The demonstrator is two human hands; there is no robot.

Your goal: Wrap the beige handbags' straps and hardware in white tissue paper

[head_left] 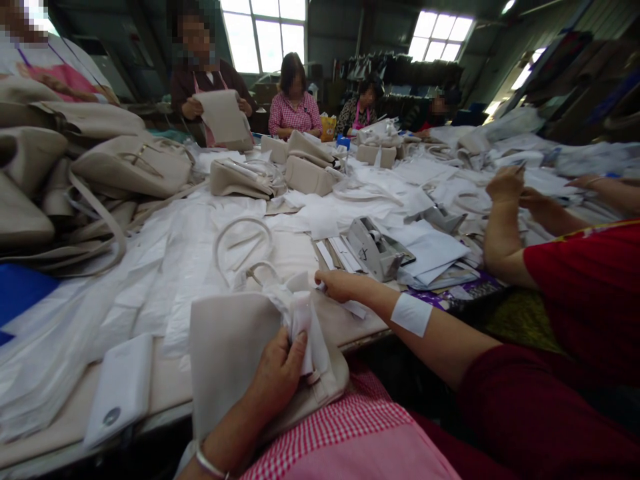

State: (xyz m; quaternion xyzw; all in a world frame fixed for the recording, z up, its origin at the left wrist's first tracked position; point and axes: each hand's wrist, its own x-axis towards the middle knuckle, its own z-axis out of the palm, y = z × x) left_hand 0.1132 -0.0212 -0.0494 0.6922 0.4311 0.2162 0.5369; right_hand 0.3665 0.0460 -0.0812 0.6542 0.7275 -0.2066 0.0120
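Observation:
A beige handbag (pixel 225 353) stands on the lap at the table's front edge, its pale handle (pixel 243 223) rising behind it. White wrapping material (pixel 301 320) sticks out of its opening. My left hand (pixel 280 367) is closed on this wrapping, thumb on top, against the side of the bag. My right hand (pixel 333 283) reaches past the bag to the table, near white paper strips (pixel 343 253); its fingers are bent together, and what they may hold is too small to name. A white paper patch (pixel 411 314) lies on the right forearm.
A grey tape dispenser (pixel 373 250) stands beyond my right hand. White sheets (pixel 430 250) lie beside it. Plastic bags (pixel 175 287) and a white phone-like device (pixel 120 390) are left, below piled handbags (pixel 130 163). A person in red (pixel 590 287) works close on the right; others work across.

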